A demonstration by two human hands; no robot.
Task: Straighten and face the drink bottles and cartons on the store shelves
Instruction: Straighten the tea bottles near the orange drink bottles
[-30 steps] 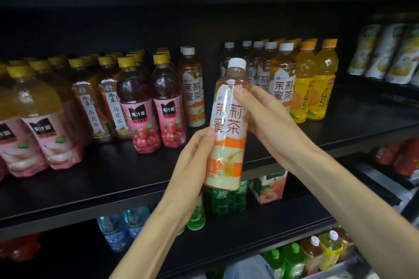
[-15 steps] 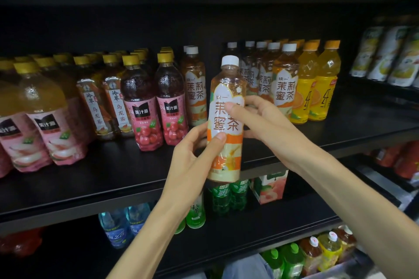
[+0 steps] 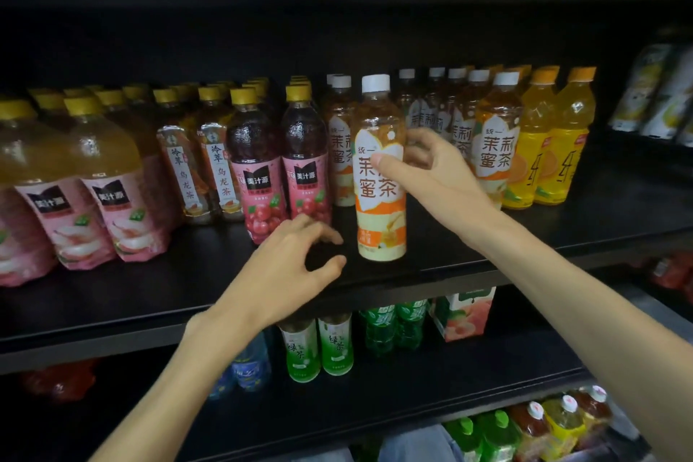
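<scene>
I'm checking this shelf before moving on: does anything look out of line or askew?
One white-capped jasmine tea bottle stands alone near the shelf's front edge, ahead of its row, upright, label forward. The right hand holds it.

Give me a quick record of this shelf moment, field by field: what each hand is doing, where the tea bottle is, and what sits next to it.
Setting: black store shelf stocked with drink bottles
Held item: jasmine honey tea bottle, upright, base on the shelf, label facing out
Right hand: fingers curled round the bottle's upper body
Left hand: loosely curled, holding nothing, beside the bottle's base
Left neighbour: cherry juice bottles
Right neighbour: matching tea bottles
</scene>
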